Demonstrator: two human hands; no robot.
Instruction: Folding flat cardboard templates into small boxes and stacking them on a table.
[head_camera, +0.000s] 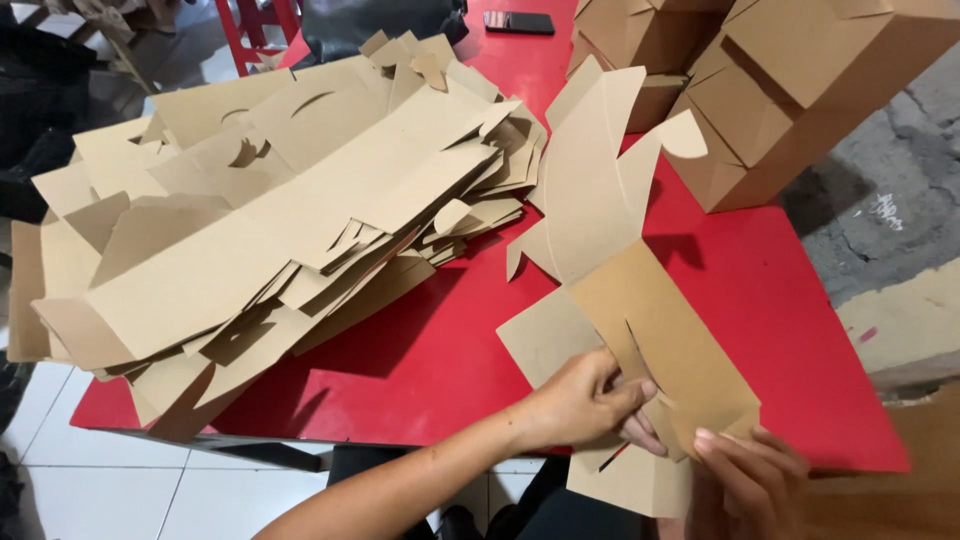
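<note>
Both hands pinch one flat brown cardboard box blank: left hand and right hand apparently folding it, at the red table's near edge. Folded brown cardboard boxes stand beyond; a large pile of flat blanks remains.

On the red table — flat cardboard blanks heaped left, folded boxes far right, a phone at its far edge.

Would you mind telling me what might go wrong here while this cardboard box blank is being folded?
1. The big pile of flat blanks overhangs the red table at its near left corner; a nudge may tip sheets onto the floor.
2. The blank in the left hand and right hand juts past the table edge, so a flap could crease wrongly or tear.
</note>
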